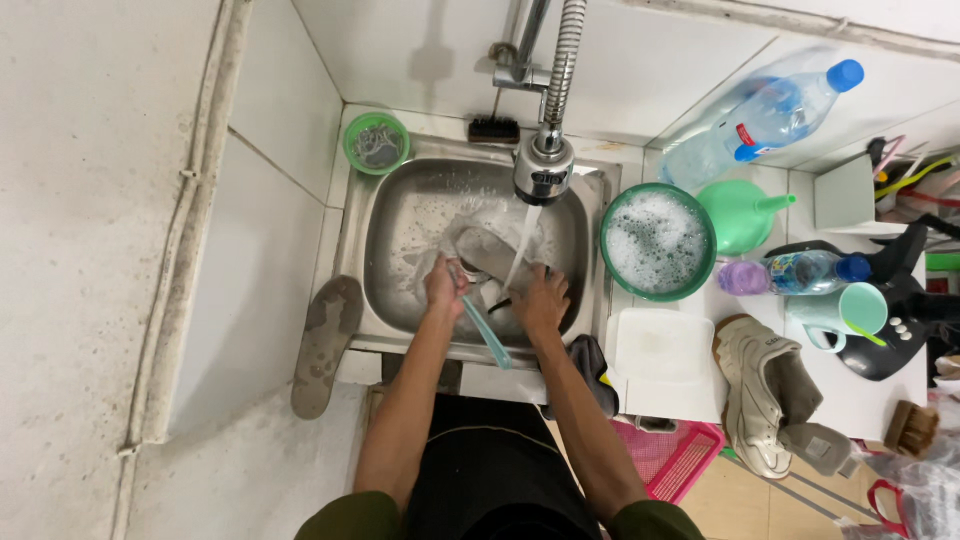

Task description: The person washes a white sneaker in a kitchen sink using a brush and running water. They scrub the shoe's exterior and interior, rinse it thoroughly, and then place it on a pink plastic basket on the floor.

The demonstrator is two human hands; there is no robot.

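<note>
Left hand [443, 283] clenches a blue toothbrush [487, 335]; right hand [541, 298] grips a grey insole [490, 252] under running water [522, 240], sink [400, 225] below.

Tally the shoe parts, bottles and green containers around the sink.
Shoe insoles: 2, grey insole in sink, grey insole on ledge
Cream sneaker: 1
Clear plastic bottles: 2
Green containers: 3
Total: 8

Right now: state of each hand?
Left hand: closed on a light blue plastic brush.
Right hand: gripping a grey insole under running water; grip partly hidden.
</note>
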